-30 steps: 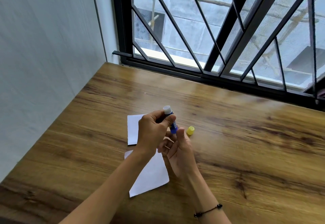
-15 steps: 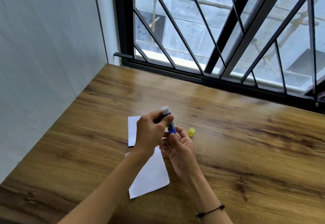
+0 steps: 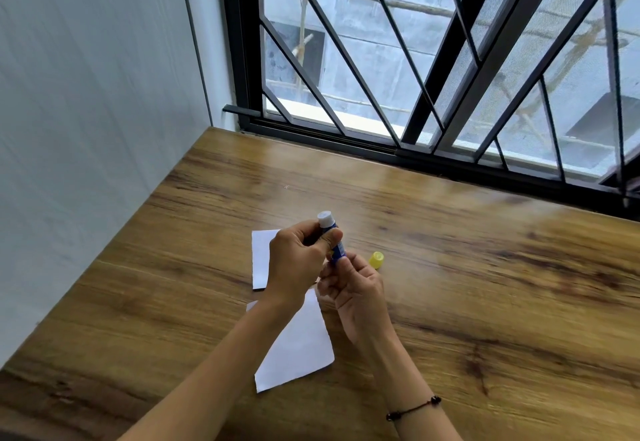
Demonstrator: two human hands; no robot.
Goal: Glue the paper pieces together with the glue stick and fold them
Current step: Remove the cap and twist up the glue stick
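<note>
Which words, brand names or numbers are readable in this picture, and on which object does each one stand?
None can be read.
Glue stick: its blue label shows small light marks between the left hand and the right hand, too small and blurred to read, partly covered by fingers.
Yellow cap, paper pieces: no visible print.

Wooden table (image 3: pixel 485 267); white wall (image 3: pixel 86 94) left; barred window (image 3: pixel 415 59), daylight.

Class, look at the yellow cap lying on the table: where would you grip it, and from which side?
Pinch the yellow cap across its round sides, coming straight down from above. It looks to stand alone on the wooden table, just right of the hands, with open space around it.
</note>
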